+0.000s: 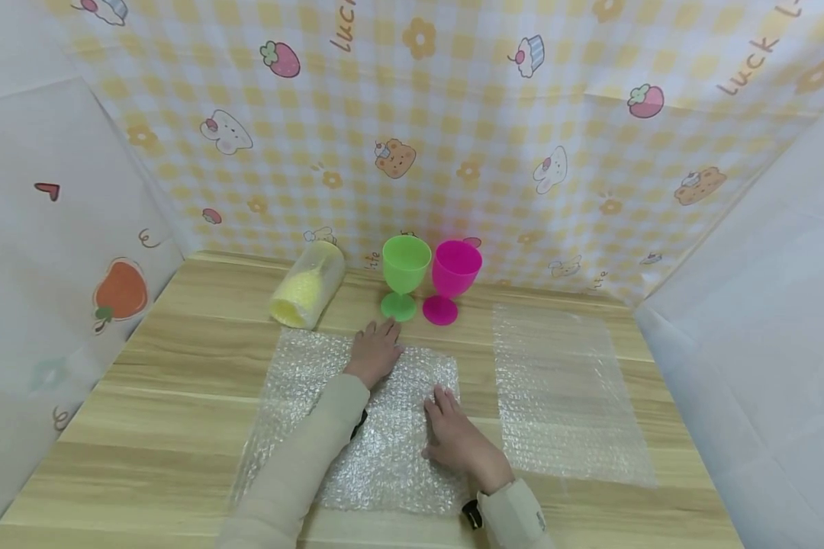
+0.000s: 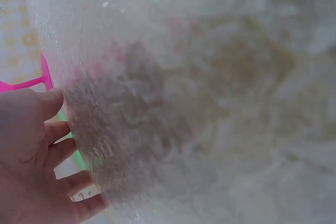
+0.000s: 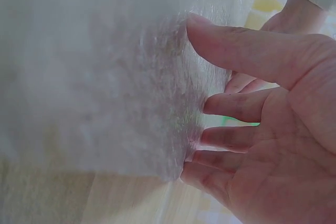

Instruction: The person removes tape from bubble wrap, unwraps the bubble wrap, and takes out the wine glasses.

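Observation:
A sheet of bubble wrap [image 1: 398, 473] lies spread on the wooden table, and both hands rest on it. My left hand [image 1: 376, 353] touches it near its far edge, fingers pointing toward the cups. Lower down and to the right, my right hand [image 1: 460, 441] presses its fingertips on the sheet's right part. In the left wrist view the bubble wrap [image 2: 136, 114] fills most of the picture, with the fingertips of the left hand [image 2: 31, 156] against it. The right wrist view shows the right hand [image 3: 278, 129] with spread, nearly straight fingers on the wrap [image 3: 131, 87].
Just past the left hand stand a green goblet [image 1: 407, 263] and a pink goblet [image 1: 457, 267]. A yellow goblet [image 1: 300, 293] rolled in bubble wrap lies at the back left. Another bubble wrap sheet [image 1: 570, 396] lies on the right. A checked cloth [image 1: 439, 114] hangs behind the table.

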`<state>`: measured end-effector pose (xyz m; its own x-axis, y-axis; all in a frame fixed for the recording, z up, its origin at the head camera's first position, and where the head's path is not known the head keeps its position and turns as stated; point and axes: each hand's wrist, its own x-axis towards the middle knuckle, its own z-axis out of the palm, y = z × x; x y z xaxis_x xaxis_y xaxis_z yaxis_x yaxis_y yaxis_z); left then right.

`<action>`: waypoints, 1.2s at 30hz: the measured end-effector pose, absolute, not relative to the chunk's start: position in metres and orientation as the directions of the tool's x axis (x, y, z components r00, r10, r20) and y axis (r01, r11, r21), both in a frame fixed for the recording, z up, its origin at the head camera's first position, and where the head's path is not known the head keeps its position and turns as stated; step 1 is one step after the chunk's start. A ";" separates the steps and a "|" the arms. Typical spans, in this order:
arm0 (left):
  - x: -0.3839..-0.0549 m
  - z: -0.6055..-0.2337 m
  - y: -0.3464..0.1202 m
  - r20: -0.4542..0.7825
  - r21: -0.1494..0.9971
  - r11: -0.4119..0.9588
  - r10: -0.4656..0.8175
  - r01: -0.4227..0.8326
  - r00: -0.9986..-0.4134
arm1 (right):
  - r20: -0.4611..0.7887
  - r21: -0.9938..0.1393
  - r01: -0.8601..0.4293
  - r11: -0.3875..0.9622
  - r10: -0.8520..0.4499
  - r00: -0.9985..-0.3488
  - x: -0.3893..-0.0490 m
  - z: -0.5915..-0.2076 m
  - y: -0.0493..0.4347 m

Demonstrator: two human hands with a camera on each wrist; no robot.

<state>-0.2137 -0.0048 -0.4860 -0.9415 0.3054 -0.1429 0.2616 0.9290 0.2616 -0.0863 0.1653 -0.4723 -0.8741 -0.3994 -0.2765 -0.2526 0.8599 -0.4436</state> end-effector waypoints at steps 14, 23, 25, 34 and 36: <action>-0.212 -0.494 -0.011 -0.082 0.381 0.880 0.337 0.283 -0.938 | -0.261 -0.447 -0.266 0.854 -0.409 -0.874 -0.087 -0.474 0.168; -0.181 -0.493 -0.063 0.003 0.548 0.779 0.362 0.305 -0.932 | -0.258 -0.438 -0.289 0.851 -0.427 -0.867 -0.086 -0.475 0.169; -0.168 -0.489 -0.077 -0.010 0.533 0.788 0.369 0.307 -0.930 | -0.256 -0.435 -0.294 0.851 -0.430 -0.866 -0.085 -0.476 0.170; -0.097 -0.471 -0.134 -0.013 0.521 0.814 0.311 0.259 -0.950 | -0.266 -0.492 -0.288 0.822 -0.456 -0.849 -0.085 -0.474 0.178; -0.084 -0.470 -0.146 -0.018 0.537 0.812 0.281 0.228 -0.959 | -0.250 -0.566 -0.265 0.781 -0.468 -0.848 -0.087 -0.474 0.184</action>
